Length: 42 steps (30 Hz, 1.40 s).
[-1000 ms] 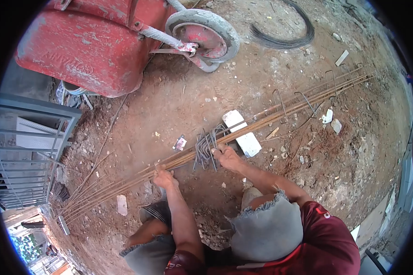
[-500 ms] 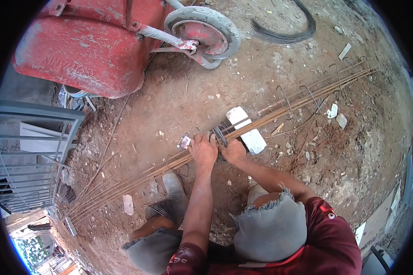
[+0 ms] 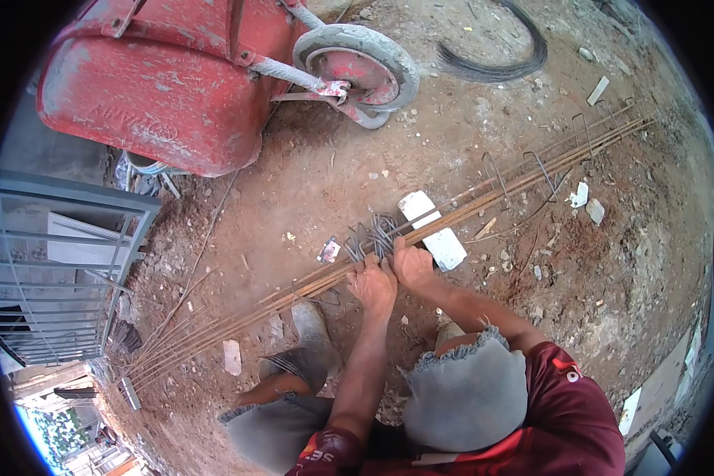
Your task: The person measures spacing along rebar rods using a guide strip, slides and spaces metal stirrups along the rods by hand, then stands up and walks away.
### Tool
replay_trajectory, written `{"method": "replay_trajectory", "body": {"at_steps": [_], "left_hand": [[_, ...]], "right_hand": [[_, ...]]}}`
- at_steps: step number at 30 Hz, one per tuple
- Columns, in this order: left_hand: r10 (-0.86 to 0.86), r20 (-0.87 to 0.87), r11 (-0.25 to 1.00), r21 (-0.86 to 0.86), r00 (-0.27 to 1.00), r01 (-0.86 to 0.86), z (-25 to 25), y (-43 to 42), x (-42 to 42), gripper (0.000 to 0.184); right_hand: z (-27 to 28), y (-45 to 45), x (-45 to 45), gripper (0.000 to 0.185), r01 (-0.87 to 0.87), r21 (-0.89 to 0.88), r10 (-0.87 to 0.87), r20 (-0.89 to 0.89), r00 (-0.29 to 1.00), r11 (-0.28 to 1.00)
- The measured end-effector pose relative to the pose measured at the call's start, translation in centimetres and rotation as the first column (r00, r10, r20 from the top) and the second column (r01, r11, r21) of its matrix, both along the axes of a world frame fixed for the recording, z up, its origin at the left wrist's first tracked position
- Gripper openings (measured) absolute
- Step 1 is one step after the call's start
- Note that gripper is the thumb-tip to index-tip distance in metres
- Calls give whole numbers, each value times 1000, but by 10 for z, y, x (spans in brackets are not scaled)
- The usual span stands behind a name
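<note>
Brown bars [image 3: 317, 283] are lying aslant; the left hand [image 3: 374, 285] and right hand [image 3: 415, 266], both curled, are touching grey bent rods [image 3: 382, 230]; whether gripping, I cannot tell.

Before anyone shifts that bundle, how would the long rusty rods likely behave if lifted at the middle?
The long rods would probably sag at their ends, being thin for their length. Their rusty, metallic look suggests some weight together and a rough grip. They may splay too: at the picture's lower left they fan apart.
</note>
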State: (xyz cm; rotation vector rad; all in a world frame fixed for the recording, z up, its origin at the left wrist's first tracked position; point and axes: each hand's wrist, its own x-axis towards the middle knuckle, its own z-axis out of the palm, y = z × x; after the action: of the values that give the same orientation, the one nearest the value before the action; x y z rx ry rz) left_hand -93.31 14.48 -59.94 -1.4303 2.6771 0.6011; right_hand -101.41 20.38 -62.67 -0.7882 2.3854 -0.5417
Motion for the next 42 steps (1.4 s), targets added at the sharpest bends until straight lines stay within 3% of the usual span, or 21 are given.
{"method": "replay_trajectory", "body": {"at_steps": [2,3,5,7,11,13,16,20,24,26,28,30,34,36,37,39,40,41,42], "left_hand": [[56,-163,996,78,985,-44,-9,-1,3,31],[50,-164,996,74,985,-39,-12,-1,4,31],[14,-191,998,-60,982,-26,-19,0,6,33],[19,-170,1000,17,985,-17,-7,3,1,34],[48,-144,981,193,988,-20,0,6,-8,38],[99,-169,979,190,981,-66,-4,12,-12,43],[149,-209,977,180,966,-112,-8,11,-15,52],[187,-261,974,174,947,-144,-12,12,-15,65],[196,-205,977,126,959,-173,-4,10,-22,71],[-75,1,994,-79,997,75,-1,-2,-18,77],[-84,29,993,-81,996,86,9,-13,-24,75],[-259,233,966,80,937,247,24,-28,-31,72],[-261,185,965,39,948,258,17,-30,-32,59],[-159,35,987,33,987,158,10,-22,-31,50],[-164,40,986,36,986,163,4,-19,-28,50],[55,-182,972,233,982,-11,-3,-18,-26,41],[60,-177,972,234,982,-17,-3,-21,-23,41],[235,-241,806,589,942,-50,-2,-29,-20,43],[417,-230,520,854,879,-23,0,-36,-17,44]], "right_hand": [[0,6,1,33,78,-31,-76,54,996,997],[-3,8,0,33,111,-91,-105,68,992,990],[-10,10,0,34,147,-151,-136,79,988,978],[-9,11,0,33,189,-377,-187,42,981,907],[-5,15,-8,30,171,-426,-144,96,985,888],[-5,18,-13,28,90,-451,-57,88,995,888],[-13,17,-14,29,102,-499,-54,108,993,861],[-10,15,-14,30,149,-446,-83,165,983,883],[-8,6,-10,33,236,-262,-211,119,970,936],[-10,8,-15,34,246,-220,-229,101,968,944],[-8,12,-14,35,210,-373,-156,168,973,904],[-3,15,-15,36,227,-361,-151,227,962,904],[-1,15,-19,36,260,-397,-167,254,953,880],[-5,14,-21,34,290,-394,-163,325,932,872],[-7,16,-20,34,296,-391,-167,330,929,871],[-12,17,-22,33,349,-426,-124,473,872,835],[-18,17,-23,33,348,-422,-120,478,870,837],[-24,17,-26,33,381,-444,-82,559,825,811],[-23,16,-27,33,417,-460,-38,635,772,784]]}}
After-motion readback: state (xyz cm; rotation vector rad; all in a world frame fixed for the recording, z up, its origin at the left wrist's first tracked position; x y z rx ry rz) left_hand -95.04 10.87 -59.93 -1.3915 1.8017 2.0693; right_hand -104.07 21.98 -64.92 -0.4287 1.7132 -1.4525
